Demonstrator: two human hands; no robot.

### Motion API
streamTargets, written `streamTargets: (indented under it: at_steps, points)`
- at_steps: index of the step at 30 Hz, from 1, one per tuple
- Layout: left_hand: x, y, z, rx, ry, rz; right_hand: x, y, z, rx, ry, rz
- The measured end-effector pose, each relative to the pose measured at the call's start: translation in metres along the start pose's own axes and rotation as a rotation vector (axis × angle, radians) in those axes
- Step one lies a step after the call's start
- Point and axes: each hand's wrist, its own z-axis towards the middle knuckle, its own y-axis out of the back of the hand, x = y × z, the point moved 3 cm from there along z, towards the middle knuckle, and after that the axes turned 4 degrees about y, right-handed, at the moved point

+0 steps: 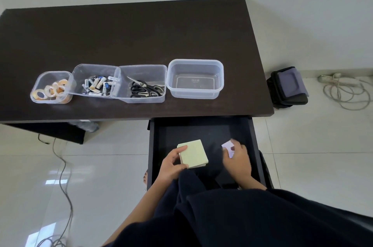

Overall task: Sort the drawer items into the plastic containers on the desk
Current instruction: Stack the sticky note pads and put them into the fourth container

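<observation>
Now both hands are down in the open drawer: the left hand has its fingers closed on the edge of a pale green sticky-note pad, and the right hand has its fingers curled around a small lilac pad, while the empty plastic container waits on the table beside the ones with scissors, batteries and tape rolls. I think the green pad, gripped only at one side, could fan open or slip when lifted over the drawer front. With two pads carried together, one could also drop into the scissors container, which touches its neighbour.
</observation>
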Motion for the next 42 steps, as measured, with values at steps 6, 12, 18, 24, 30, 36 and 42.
streamTargets:
  at_steps: [6, 12, 18, 24, 30, 36, 42]
  points:
    - [0.01, 0.004, 0.0, -0.003, 0.046, 0.05, -0.04, 0.0, 0.011, 0.136, -0.028, -0.301]
    - [0.015, 0.004, -0.005, 0.026, 0.069, -0.008, -0.046, -0.005, 0.017, 0.166, -0.028, -0.362]
    - [0.019, 0.007, -0.006, 0.016, 0.085, -0.024, -0.045, -0.006, 0.021, 0.163, -0.037, -0.369]
    - [0.024, 0.008, -0.004, -0.001, 0.095, -0.011, -0.045, -0.004, 0.028, 0.156, -0.051, -0.349]
    - [0.021, 0.007, -0.004, -0.02, 0.103, 0.02, -0.029, 0.009, 0.022, 0.032, 0.094, -0.108]
    - [0.011, 0.004, -0.006, -0.053, 0.1, -0.123, 0.022, 0.026, 0.003, -0.048, 0.212, 0.213]
    - [-0.005, 0.004, -0.007, -0.113, -0.026, -0.027, 0.07, 0.032, -0.006, -0.134, 0.362, 0.221]
